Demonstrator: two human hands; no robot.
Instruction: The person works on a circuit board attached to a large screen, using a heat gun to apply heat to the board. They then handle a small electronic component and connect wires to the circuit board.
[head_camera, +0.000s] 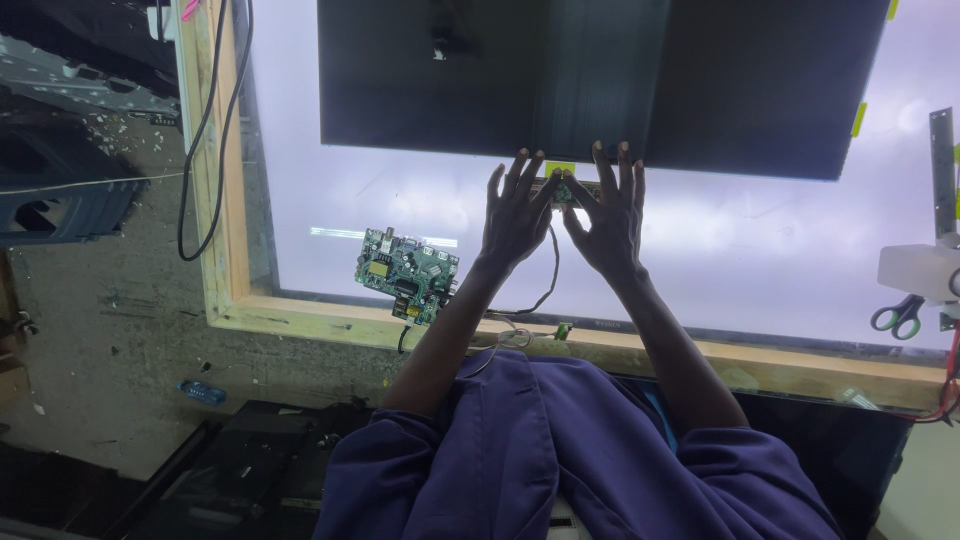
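Between the two thumbs sits a small green circuit board (562, 191), a narrow piece lying at the lower edge of a large dark display panel (600, 80) that rests flat on a glowing white light table (400, 200). The left hand (516, 212) and the right hand (610, 215) flank it, fingers spread and stretched forward with their tips on the panel's lower edge, while thumb and forefinger of each pinch in on the small board; neither hand is clenched. A thin dark wire (548, 275) runs down from the board toward the near rim. The panel's lower edge crosses the table on a slight slant, and below it the lit surface lies open on both sides of the forearms. A larger green main board (408, 275) lies to the left of the left wrist, near the wooden frame (225, 230) that rims the table (a black cable (195, 170) hangs over its left side). A yellow tab (559, 167) sticks out just above the small board, and another yellow strip (858, 119) marks the panel's right edge. At the far right lie green-handled scissors (898, 316) beside a white container (915, 270). A small blue object (202, 392) lies on the floor at the left.
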